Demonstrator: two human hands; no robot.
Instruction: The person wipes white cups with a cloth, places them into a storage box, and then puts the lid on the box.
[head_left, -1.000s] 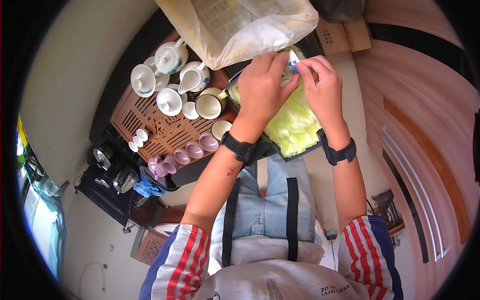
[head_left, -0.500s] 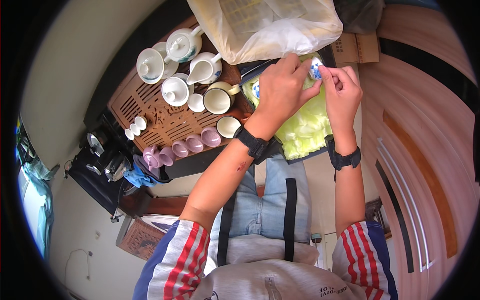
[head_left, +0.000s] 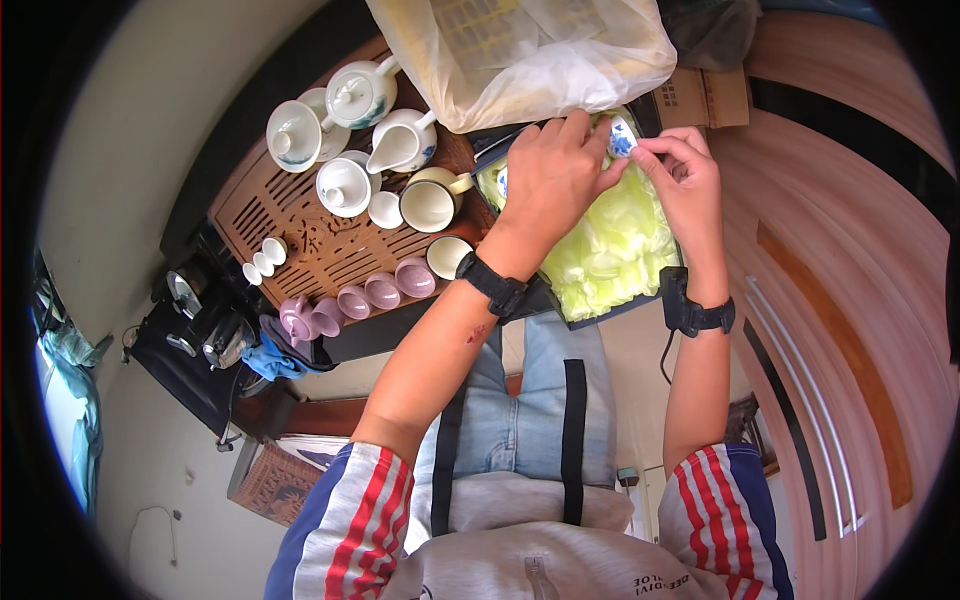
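A small white cup with a blue pattern [head_left: 621,138] sits at the far right corner of a dark box [head_left: 573,322] lined with shiny yellow-green satin [head_left: 600,262]. My right hand [head_left: 686,170] pinches the cup's right edge between thumb and forefinger. Over the box's far left part, my left hand [head_left: 556,170] bends its fingers downward beside the cup, thumb apart from the forefinger. Its fingertips are partly hidden at the lining. Another blue-and-white piece [head_left: 502,182] peeks out left of my left hand.
Left of the box, a carved wooden tea tray [head_left: 300,215] carries white lidded bowls, a teapot [head_left: 362,95], a pitcher [head_left: 405,140], a cream mug [head_left: 430,205] and several purple cups [head_left: 383,290]. A plastic-covered container [head_left: 570,90] stands beyond the box, with a cardboard carton [head_left: 705,97] at right.
The whole scene has shifted slightly left in view. My right wrist has swung a little outward, while its fingers stay on the cup. My left thumb has drawn back slightly from it.
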